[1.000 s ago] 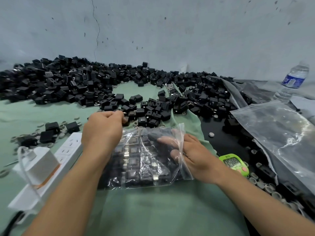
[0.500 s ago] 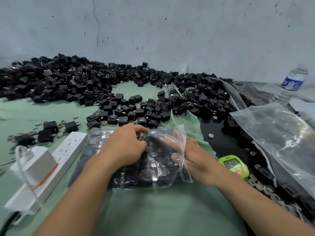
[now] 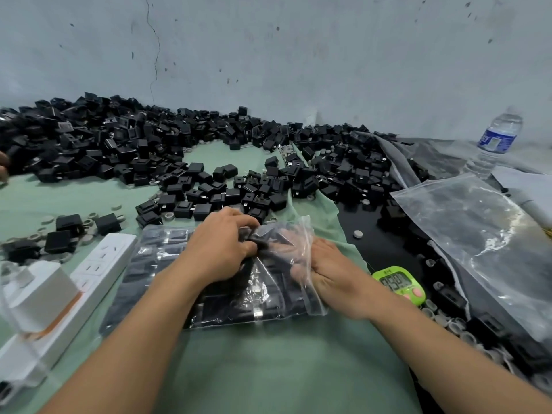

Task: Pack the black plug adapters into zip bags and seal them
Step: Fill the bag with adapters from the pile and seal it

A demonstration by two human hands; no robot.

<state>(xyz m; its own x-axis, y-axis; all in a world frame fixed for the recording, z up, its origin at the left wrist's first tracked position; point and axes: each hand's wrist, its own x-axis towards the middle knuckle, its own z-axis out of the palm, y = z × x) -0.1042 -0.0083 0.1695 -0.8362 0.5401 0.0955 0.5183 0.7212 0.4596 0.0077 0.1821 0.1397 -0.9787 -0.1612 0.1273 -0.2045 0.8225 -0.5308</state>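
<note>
left hand point(image 3: 219, 249) pinches adapter point(image 3: 253, 241) (at zip bag point(image 3: 167, 258) mouth)

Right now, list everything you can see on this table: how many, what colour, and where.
plug adapters: many, black, heaped loose across the far side
zip bag: one, clear, part filled with adapters, near centre
large bag: one, clear, lying at the right
power strip: one, white, near left
charger: one, white, on the strip's near end
timer: one, green, right of the zip bag
water bottle: one, clear with blue label, far right by the wall
caps: many, pale grey, scattered around the adapters
cloth: one, green, covering the table
left hand: fingers curled on an adapter at the bag's mouth
right hand: holds the bag's mouth open, fingers inside
</note>
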